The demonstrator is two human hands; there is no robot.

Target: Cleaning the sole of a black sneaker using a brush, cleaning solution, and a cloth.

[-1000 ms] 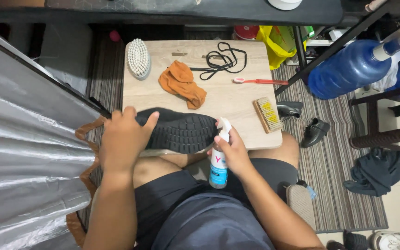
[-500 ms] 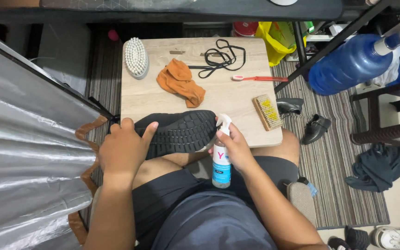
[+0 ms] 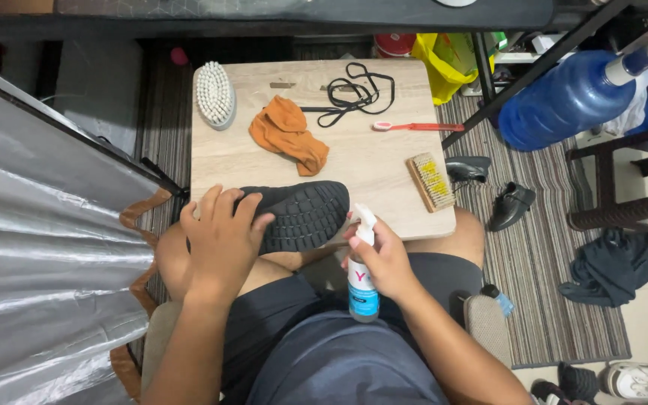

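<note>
Just shoe [image 3: 301, 215] under left hand [image 3: 223, 240].

We're in a cramped home corner: a small wooden table [image 3: 384, 172] on a striped rug [image 3: 556, 300], loose shoes [image 3: 510, 204], a big blue water jug [image 3: 564, 101], dark clothes [image 3: 610, 266] dropped on the floor.

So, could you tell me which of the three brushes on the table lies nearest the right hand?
The small wooden brush with yellowish bristles, near the table's right edge, lies nearest the right hand; the red toothbrush and oval white-bristled brush lie farther back.
</note>
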